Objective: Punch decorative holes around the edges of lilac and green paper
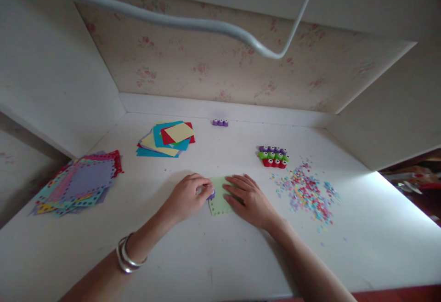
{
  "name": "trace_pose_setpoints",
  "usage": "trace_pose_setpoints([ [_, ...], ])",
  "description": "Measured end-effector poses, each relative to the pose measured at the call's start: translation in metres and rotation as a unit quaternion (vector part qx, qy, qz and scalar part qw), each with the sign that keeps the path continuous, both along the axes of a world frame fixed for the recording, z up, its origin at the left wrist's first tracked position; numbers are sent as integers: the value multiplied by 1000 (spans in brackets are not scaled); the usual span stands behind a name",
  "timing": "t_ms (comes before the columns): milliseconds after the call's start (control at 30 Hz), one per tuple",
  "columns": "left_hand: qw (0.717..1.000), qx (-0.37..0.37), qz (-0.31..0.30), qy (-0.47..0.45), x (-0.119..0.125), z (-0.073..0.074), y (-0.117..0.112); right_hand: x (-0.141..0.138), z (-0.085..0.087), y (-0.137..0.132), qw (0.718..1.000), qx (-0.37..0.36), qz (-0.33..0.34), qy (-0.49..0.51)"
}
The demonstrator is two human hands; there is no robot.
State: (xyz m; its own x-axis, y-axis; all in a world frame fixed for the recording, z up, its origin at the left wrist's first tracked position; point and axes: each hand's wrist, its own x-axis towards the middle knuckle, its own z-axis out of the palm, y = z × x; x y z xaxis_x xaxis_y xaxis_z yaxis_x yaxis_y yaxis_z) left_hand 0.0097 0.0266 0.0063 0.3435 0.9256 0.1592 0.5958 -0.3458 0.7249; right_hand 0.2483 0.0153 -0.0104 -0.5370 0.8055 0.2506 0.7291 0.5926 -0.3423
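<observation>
A pale green paper square [219,203] lies flat on the white table [220,256], with small holes along its left and lower edges. My left hand [189,196] is curled over a small purple paper punch [211,195] sitting on the sheet's left edge. My right hand [248,199] rests flat on the right part of the sheet, fingers stretched out and pointing left. Silver bangles [127,257] circle my left wrist.
A stack of punched coloured sheets [78,182] lies at the left edge. Plain coloured squares [167,139] are piled further back. Purple, green and red punches [273,156] stand in rows at right, three purple ones [220,122] near the back wall. Paper confetti [306,194] is scattered right.
</observation>
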Motion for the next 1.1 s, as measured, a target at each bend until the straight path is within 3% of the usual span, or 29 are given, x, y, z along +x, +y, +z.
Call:
trace_pose_setpoints([
  [267, 995, -27, -11, 92, 9, -5, 11, 0, 0, 0, 1000, 10, -2, 15],
  [500, 992, -13, -56, 111, 14, -2, 19, 0, -1, -3, 1000, 17, -8, 19],
  [767, 992, 19, -30, 118, -26, 6, 13, 1, -1, -3, 1000, 17, -1, 25],
  [933, 992, 64, -13, 111, -52, -3, 6, 2, -2, -2, 1000, 9, 2, 28],
  [1100, 991, 85, -10, 107, -54, -14, -2, 0, -2, 0, 998, 19, 2, 65],
])
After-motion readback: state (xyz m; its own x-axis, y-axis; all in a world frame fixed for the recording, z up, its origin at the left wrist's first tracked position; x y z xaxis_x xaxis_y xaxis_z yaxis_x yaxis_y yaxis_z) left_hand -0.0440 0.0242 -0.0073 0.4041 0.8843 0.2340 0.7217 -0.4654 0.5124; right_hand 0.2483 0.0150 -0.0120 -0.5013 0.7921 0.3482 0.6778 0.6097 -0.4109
